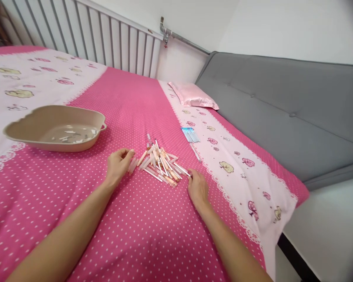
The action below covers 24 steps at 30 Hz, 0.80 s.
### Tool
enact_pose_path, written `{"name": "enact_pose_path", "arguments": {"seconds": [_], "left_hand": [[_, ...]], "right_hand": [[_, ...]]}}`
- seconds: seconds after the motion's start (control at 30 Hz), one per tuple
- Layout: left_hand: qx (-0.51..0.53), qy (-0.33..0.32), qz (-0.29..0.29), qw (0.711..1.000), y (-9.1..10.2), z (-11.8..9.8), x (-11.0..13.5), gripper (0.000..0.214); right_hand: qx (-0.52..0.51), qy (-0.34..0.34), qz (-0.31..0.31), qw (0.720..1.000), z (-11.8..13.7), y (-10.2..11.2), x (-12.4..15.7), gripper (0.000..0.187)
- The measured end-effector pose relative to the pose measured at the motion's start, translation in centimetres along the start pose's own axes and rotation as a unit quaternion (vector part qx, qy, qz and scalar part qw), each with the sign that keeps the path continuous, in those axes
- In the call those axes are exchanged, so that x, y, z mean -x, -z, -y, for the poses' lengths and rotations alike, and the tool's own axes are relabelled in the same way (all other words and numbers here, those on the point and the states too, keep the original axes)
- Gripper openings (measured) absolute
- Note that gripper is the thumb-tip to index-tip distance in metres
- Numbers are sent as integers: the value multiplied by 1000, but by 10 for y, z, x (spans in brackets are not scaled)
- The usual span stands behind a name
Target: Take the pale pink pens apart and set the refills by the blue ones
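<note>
A loose pile of slim sticks and tubes [161, 162], white, pale pink and peach, lies on the pink dotted bedspread [153, 223] between my hands. At its left edge my left hand [117, 165] is closed, thumb and fingertips together, beside several translucent pink tubes [133, 165]. What that pinch holds, if anything, is too small to make out. On the right side of the pile, my right hand [198, 187] pinches the near end of a thin white stick [182, 169]. Its other fingers curl under, partly hidden.
A beige plastic basin [54, 145] with small white and grey pieces inside stands at left. Beyond the pile, several blue-topped, pen-like sticks [190, 134] lie in a row, with a single thin stick [195, 152] nearer. A pink pillow [192, 95] rests by the grey headboard [276, 102].
</note>
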<state>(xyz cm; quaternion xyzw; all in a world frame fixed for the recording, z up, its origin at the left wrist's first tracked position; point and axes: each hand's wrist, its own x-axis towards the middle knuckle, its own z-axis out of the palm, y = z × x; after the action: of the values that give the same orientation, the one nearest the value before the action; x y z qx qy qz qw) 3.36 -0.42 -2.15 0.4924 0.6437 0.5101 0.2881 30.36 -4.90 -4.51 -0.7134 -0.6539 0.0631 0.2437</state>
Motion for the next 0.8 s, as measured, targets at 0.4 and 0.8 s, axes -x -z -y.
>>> {"name": "enact_pose_path", "arguments": {"seconds": [0.4,0.8], "left_hand": [[-260,-22,78,962,11,9,-13,29],[-270,-28,139,952,5,14,-11,39]], "right_hand": [[-112,-67,21,991,0,8,-6,28],[-109,-24,5,994,-11,-10,-4,29]]}}
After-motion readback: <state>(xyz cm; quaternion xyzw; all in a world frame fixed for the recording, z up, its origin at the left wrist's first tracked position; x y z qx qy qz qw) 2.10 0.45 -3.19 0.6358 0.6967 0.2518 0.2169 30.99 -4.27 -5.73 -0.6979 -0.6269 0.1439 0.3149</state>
